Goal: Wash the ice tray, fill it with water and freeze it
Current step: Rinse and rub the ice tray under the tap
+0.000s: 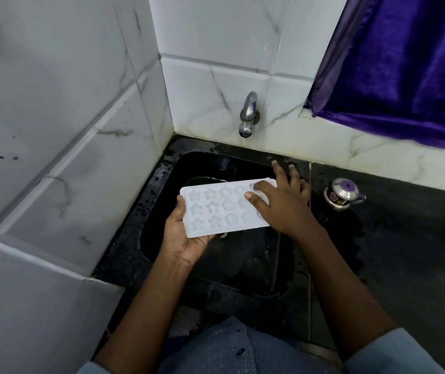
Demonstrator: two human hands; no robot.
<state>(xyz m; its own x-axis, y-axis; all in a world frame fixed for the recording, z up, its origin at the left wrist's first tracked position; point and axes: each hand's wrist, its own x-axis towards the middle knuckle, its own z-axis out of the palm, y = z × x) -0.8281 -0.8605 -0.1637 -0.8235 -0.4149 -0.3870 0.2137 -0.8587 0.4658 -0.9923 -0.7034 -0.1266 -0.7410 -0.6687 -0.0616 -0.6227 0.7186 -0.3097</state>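
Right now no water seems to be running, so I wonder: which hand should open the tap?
Probably right. The right hand only rests spread fingers on the ice tray and lies nearer the tap; the left hand grips the tray's end, carrying it.

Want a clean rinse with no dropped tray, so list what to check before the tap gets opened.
1. Position: white plastic ice tray with star and round moulds held over black sink: ok.
2. Grip: left hand holds the tray's left end, thumb on top: ok.
3. Support: right hand rests on the tray's right end: ok.
4. Water: chrome wall tap shows no stream: not ok.
5. Tray directly under the spout: cannot tell.
6. Moulds free of residue: cannot tell.
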